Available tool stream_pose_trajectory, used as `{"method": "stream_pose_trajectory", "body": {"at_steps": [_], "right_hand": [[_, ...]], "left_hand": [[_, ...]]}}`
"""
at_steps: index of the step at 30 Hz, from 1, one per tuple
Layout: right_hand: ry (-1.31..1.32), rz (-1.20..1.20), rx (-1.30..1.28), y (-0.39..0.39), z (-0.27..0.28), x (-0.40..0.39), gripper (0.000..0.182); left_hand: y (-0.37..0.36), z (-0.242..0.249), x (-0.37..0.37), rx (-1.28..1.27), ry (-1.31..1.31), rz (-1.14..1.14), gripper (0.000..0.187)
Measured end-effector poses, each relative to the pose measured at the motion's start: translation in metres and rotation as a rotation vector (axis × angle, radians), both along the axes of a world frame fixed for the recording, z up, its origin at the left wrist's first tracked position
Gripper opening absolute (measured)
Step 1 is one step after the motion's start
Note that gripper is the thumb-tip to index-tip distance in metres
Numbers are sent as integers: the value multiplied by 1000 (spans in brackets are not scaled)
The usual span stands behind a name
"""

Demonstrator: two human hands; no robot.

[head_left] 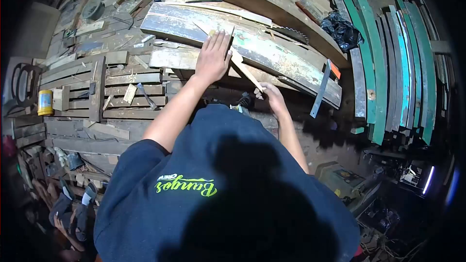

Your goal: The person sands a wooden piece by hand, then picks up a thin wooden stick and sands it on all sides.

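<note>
My left hand [215, 57] lies with its fingers stretched out over a small flat piece of wood [228, 28] on top of a worn plank [272, 56]. Its thumb sits along the near edge of that piece. A thin pale wooden strip [246, 72] slants from beside my left hand down towards me. The fingers of my right hand [275, 100] are closed on the strip's near end, in front of the plank's edge. What lies under my left palm is hidden.
A try square [320, 92] with an orange handle leans at the plank's right end. Behind it lies a black plastic bag [341, 31]. Green boards [366, 63] stand at right. A hammer [145, 96] and a yellow can [45, 103] are at left; a person's hand [60, 225] shows lower left.
</note>
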State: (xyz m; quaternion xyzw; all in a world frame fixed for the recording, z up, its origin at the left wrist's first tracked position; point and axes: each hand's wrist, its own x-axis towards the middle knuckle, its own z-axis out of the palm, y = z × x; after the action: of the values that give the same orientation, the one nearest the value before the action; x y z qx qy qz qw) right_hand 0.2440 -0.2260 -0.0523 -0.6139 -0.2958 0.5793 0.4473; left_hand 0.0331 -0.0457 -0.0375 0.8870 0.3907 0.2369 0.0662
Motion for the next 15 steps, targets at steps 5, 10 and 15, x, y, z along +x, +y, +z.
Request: {"method": "stream_pose_trajectory", "body": {"at_steps": [5,10,15], "right_hand": [[-722,268,187,32,20,-24,24],[-765,315,43,38,28,-29,25],[-704,283,128,34,21,-24,24]], "left_hand": [[-1,2,2,-14,-61,4,54],[-23,12,11,-57,-78,-92,53],[-5,3,1,-10,-43,-228,51]]}}
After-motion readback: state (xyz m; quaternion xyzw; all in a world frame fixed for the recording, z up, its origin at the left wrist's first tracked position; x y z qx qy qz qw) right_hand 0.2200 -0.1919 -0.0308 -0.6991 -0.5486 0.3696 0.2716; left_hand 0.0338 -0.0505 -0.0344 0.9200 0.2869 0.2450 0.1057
